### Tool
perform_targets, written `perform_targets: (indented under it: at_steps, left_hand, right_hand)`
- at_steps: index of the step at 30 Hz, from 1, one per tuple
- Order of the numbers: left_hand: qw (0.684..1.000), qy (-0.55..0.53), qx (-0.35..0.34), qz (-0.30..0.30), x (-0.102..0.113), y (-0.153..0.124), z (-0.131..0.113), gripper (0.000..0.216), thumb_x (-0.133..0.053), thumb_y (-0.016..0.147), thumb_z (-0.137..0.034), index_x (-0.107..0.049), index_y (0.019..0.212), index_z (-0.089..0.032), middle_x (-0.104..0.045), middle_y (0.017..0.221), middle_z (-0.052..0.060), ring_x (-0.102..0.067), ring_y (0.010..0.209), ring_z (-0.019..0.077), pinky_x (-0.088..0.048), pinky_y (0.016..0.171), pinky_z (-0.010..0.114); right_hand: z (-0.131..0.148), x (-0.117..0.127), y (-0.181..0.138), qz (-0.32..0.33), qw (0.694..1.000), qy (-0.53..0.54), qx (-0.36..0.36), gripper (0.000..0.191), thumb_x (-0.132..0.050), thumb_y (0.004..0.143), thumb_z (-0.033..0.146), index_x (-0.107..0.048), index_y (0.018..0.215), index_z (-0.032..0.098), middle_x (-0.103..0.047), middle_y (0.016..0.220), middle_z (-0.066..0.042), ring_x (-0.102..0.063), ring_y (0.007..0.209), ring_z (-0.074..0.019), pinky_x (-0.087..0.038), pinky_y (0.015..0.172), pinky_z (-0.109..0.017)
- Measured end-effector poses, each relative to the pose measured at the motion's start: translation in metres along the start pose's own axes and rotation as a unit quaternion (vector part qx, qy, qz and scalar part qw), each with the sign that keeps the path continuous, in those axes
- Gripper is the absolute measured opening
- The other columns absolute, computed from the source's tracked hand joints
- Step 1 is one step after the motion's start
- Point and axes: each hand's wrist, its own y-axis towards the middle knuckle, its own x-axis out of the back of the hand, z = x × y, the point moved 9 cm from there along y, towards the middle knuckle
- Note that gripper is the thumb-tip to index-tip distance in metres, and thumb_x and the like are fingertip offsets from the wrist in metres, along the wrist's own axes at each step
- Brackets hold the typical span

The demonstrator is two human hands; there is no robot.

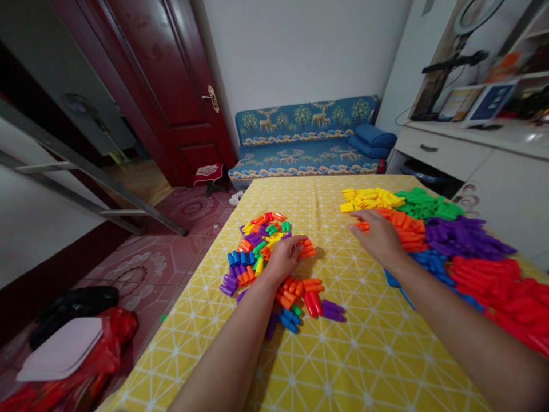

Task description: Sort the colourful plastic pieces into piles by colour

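Observation:
A mixed heap of small coloured plastic pegs (261,246) lies on the yellow patterned tablecloth (334,343). My left hand (285,256) rests at the heap's right edge, fingers curled round several orange pegs (306,247). My right hand (377,234) lies flat, fingers stretched out, on the orange pile (407,228) among sorted piles. Those piles are yellow (369,199), green (424,203), purple (463,237), blue (433,264) and red (506,286). Loose orange, red, blue and purple pegs (313,300) lie under my left forearm.
A blue patterned sofa (304,143) stands beyond the table's far end. A dark red door (171,86) is at the left. White cabinets and shelves (472,154) line the right. On the tiled floor at the left lie a red bag (107,343) and a dark object (72,309).

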Motion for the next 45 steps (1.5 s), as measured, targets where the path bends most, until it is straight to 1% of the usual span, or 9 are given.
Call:
perform_targets:
  at_steps: [6, 16, 22, 27, 31, 33, 35, 42, 45]
  left_hand:
    - [0.999, -0.015, -0.039, -0.01, 0.004, -0.003, -0.008, 0.024, -0.057, 0.086, -0.022, -0.065, 0.107, -0.016, -0.069, 0.077, 0.002, -0.06, 0.066, 0.0133, -0.044, 0.062, 0.023]
    - [0.999, -0.016, -0.029, 0.023, -0.001, -0.002, -0.009, 0.018, -0.052, 0.088, -0.022, -0.069, 0.085, -0.015, -0.067, 0.069, 0.002, -0.058, 0.061, 0.0125, -0.042, 0.059, 0.022]
    - [0.999, -0.024, -0.031, 0.03, -0.004, -0.002, -0.01, 0.023, -0.05, 0.091, -0.027, -0.07, 0.092, -0.015, -0.068, 0.069, 0.003, -0.06, 0.06, 0.0132, -0.043, 0.059, 0.022]
    - [0.999, -0.028, -0.002, 0.022, -0.001, -0.002, -0.008, 0.025, -0.05, 0.091, -0.027, -0.069, 0.097, -0.014, -0.067, 0.064, 0.003, -0.061, 0.055, 0.0132, -0.043, 0.053, 0.021]
    - [0.999, -0.036, 0.003, 0.036, -0.004, -0.002, -0.008, 0.025, -0.05, 0.09, -0.027, -0.069, 0.095, -0.013, -0.069, 0.067, 0.005, -0.063, 0.057, 0.0141, -0.044, 0.054, 0.022]
    - [0.999, -0.038, 0.004, 0.038, -0.005, -0.002, -0.006, 0.026, -0.05, 0.091, -0.029, -0.069, 0.095, -0.013, -0.069, 0.067, 0.005, -0.062, 0.056, 0.014, -0.044, 0.054, 0.022]
    - [0.999, -0.035, 0.002, 0.036, -0.005, -0.002, -0.005, 0.026, -0.05, 0.091, -0.03, -0.069, 0.094, -0.013, -0.069, 0.066, 0.005, -0.062, 0.056, 0.0138, -0.044, 0.055, 0.022]
    - [0.999, -0.025, 0.001, 0.033, -0.003, -0.002, -0.005, 0.025, -0.05, 0.091, -0.03, -0.07, 0.093, -0.014, -0.067, 0.064, 0.003, -0.06, 0.055, 0.0133, -0.043, 0.054, 0.022]
    - [0.999, -0.021, -0.001, 0.033, -0.003, -0.002, -0.006, 0.025, -0.05, 0.09, -0.028, -0.071, 0.092, -0.014, -0.067, 0.063, 0.003, -0.059, 0.054, 0.0129, -0.042, 0.054, 0.022]
  right_hand:
    - [0.068, -0.086, -0.066, 0.113, 0.975, 0.189, -0.033, 0.06, -0.064, 0.078, 0.024, -0.048, 0.136, 0.023, -0.061, 0.127, -0.011, -0.063, 0.106, -0.0234, -0.052, 0.092, -0.04]
    - [0.075, -0.07, -0.072, 0.05, 0.979, 0.195, 0.022, 0.043, -0.06, 0.084, 0.029, -0.056, 0.126, 0.022, -0.063, 0.121, -0.009, -0.063, 0.107, -0.0228, -0.052, 0.091, -0.038]
    - [0.057, -0.071, -0.074, 0.046, 0.958, 0.27, -0.087, 0.026, -0.056, 0.085, 0.033, -0.062, 0.107, 0.02, -0.072, 0.087, -0.006, -0.068, 0.074, -0.019, -0.054, 0.069, -0.031]
    - [-0.002, -0.043, -0.054, -0.112, 0.85, 0.462, -0.226, 0.032, -0.069, 0.075, 0.04, -0.059, 0.098, 0.02, -0.068, 0.076, 0.0, -0.066, 0.065, -0.0142, -0.049, 0.057, -0.023]
    - [-0.043, -0.023, -0.053, -0.26, 0.701, 0.609, -0.264, 0.037, -0.078, 0.062, 0.034, -0.05, 0.081, 0.02, -0.067, 0.089, -0.002, -0.069, 0.088, -0.0164, -0.053, 0.074, -0.026]
    - [-0.052, -0.03, -0.06, -0.266, 0.675, 0.622, -0.294, 0.037, -0.078, 0.06, 0.033, -0.05, 0.08, 0.019, -0.067, 0.091, -0.004, -0.069, 0.092, -0.0181, -0.054, 0.08, -0.03]
    - [-0.055, -0.042, -0.067, -0.238, 0.698, 0.597, -0.316, 0.037, -0.077, 0.061, 0.035, -0.055, 0.085, 0.018, -0.068, 0.093, -0.005, -0.068, 0.094, -0.0195, -0.054, 0.083, -0.033]
    - [-0.044, -0.08, -0.039, -0.006, 0.904, 0.36, -0.231, 0.055, -0.066, 0.073, 0.044, -0.057, 0.12, 0.017, -0.06, 0.128, -0.016, -0.058, 0.118, -0.0277, -0.045, 0.102, -0.047]
    - [-0.048, -0.078, -0.027, -0.011, 0.95, 0.227, -0.213, 0.062, -0.06, 0.077, 0.042, -0.05, 0.131, 0.014, -0.051, 0.139, -0.019, -0.05, 0.128, -0.0314, -0.039, 0.107, -0.051]
